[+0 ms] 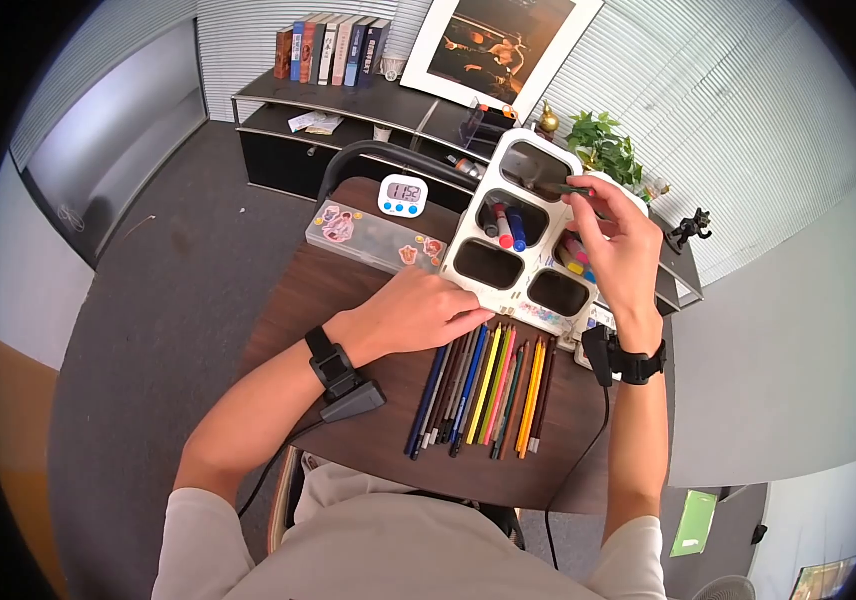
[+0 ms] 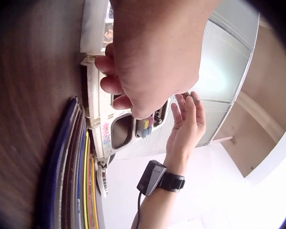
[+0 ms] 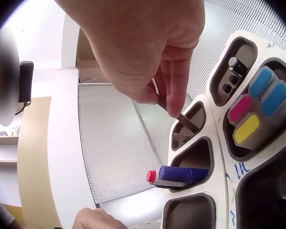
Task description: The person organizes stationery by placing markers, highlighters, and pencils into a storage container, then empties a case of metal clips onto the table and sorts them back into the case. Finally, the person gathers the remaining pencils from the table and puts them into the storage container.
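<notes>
A white desk organizer (image 1: 519, 287) with dark compartments stands tilted on the brown desk. My left hand (image 1: 418, 312) holds its lower left edge, with bent fingers (image 2: 112, 85) against the white front. Over the organizer's far compartment, my right hand (image 1: 616, 235) pinches a slim dark stick-like item (image 3: 185, 122) between thumb and fingers. Its lower end reaches into the compartment in the right wrist view; I cannot tell its kind. Markers (image 1: 504, 226) stand in the neighbouring compartment. Yellow, pink and blue highlighters (image 3: 261, 106) fill another.
A row of colored pencils (image 1: 483, 390) lies on the desk in front of the organizer. To its left are a clear stickered pencil case (image 1: 373, 238) and a white digital timer (image 1: 403, 196). Behind stands a dark shelf (image 1: 338, 100) with books (image 1: 331, 50) and a framed picture (image 1: 493, 50).
</notes>
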`<action>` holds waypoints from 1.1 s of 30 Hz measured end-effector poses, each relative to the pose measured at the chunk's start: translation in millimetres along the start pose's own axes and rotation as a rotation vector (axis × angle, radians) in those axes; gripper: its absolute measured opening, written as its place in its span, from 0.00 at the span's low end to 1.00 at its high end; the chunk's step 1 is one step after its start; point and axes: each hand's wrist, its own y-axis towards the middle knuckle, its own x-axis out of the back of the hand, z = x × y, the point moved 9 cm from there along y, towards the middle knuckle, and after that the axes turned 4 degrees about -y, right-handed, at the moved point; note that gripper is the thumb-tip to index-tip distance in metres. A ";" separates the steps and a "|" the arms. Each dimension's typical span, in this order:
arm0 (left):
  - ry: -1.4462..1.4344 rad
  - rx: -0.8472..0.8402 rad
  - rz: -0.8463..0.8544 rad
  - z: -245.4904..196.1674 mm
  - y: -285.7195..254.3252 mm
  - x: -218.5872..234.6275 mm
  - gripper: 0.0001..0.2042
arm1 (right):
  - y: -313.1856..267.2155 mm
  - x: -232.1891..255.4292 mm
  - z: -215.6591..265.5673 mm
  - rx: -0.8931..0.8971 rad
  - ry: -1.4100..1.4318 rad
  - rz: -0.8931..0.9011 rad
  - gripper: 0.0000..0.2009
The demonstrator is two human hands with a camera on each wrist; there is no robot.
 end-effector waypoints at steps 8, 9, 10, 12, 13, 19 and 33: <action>-0.014 -0.004 -0.011 0.0 1.0 1.7 0.13 | 6.0 -23.8 18.9 0.209 -0.213 0.096 0.13; -0.017 -0.007 -0.007 -0.3 1.0 1.5 0.13 | 7.1 -25.3 18.4 0.205 -0.214 0.093 0.13; -0.017 -0.002 -0.004 -0.2 0.8 1.4 0.12 | 8.0 -27.8 19.1 0.220 -0.226 0.098 0.13; -0.020 0.006 -0.003 -1.4 1.0 2.3 0.12 | 10.3 -30.4 17.5 0.234 -0.240 0.107 0.14; -0.021 -0.001 -0.011 -3.1 1.6 4.3 0.12 | 11.6 -32.3 19.1 0.278 -0.272 0.114 0.14; -0.009 0.013 0.008 -0.2 0.6 2.8 0.14 | 17.9 -46.4 26.3 0.297 -0.303 0.189 0.15; -0.009 0.024 0.030 0.4 1.6 0.3 0.13 | 22.1 -49.8 29.1 0.386 -0.404 0.223 0.09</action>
